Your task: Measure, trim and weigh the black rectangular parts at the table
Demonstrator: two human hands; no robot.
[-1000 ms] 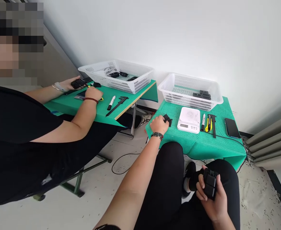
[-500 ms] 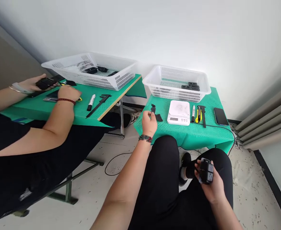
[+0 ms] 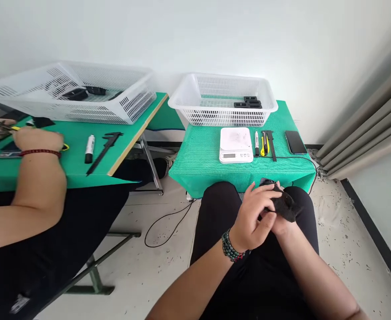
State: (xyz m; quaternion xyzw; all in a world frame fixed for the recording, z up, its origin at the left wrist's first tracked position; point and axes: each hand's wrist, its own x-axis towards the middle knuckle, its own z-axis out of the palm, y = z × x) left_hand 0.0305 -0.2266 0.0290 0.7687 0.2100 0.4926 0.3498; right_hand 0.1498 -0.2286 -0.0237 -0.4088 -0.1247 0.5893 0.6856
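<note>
Your left hand (image 3: 253,218) and right hand (image 3: 282,222) meet over your lap, both clasped on a small black part (image 3: 282,204): left fingers (image 3: 260,195) curl over its top, right fingers hidden beneath. Beyond your fingertips stands the green table (image 3: 202,164) with a white scale (image 3: 235,144) and white basket (image 3: 222,100). A co-worker's hand (image 3: 37,140) rests far left

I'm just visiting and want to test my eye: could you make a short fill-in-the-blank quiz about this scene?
1. Both hands, left hand and right hand, hold a small ____ part over the lap.
2. The kitchen scale stands on a ____ table cover.
3. Behind the scale stands a white ____.
4. The phone lies to the ____ of the scale.

Missing words: black; green; basket; right
</note>
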